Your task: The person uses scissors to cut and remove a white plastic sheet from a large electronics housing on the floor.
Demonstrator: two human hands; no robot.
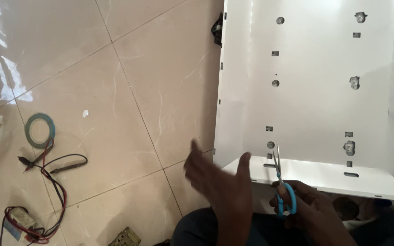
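Beside the white panel (315, 91), right hand (304, 205) fingers hold blue scissors (282, 191); left hand (222, 180) open (blurred), tape roll (40, 130) well apart.

My right hand (313, 207) grips scissors (282, 191) with glossy blue plastic handles and thin bright metal blades. My left hand (222, 180) is bare. The white panel (315, 91) looks like smooth, matt painted sheet metal, with dull grey metal studs (354, 82). The floor tiles (128, 105) are polished beige stone, glossy with reflections. The tape roll (40, 130) looks slick and plastic, the test leads (53, 175) rubbery.
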